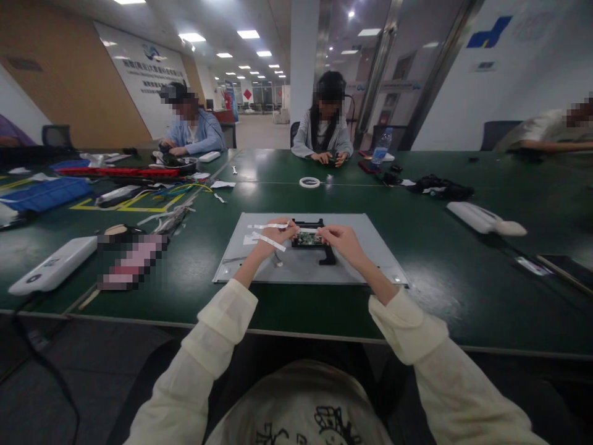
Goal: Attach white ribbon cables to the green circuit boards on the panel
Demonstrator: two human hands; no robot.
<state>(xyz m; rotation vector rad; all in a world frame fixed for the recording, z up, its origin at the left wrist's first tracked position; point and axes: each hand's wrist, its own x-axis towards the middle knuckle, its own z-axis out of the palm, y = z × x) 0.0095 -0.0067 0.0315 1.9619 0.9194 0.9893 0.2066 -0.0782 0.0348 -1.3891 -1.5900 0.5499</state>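
Observation:
A green circuit board (309, 239) lies in a black plastic bracket (328, 256) on a flat grey panel (259, 270). Just above the board, a short strip of white tape (307, 230) spans the gap between my fingertips. My left hand (277, 236) is closed in a pinch at the strip's left end. At the right end, my right hand (343, 242) pinches with thumb and forefinger. More white tape strips (271, 241) hang on the back of my left hand. Whether the stretched strip touches the board, I cannot tell.
A roll of white tape (309, 183) lies beyond the panel. White power banks (54, 264) (472, 217) lie on both sides. Loose wires (185, 193) and a blue tray (46, 196) are at left. Co-workers (324, 123) sit across the green table (273, 198).

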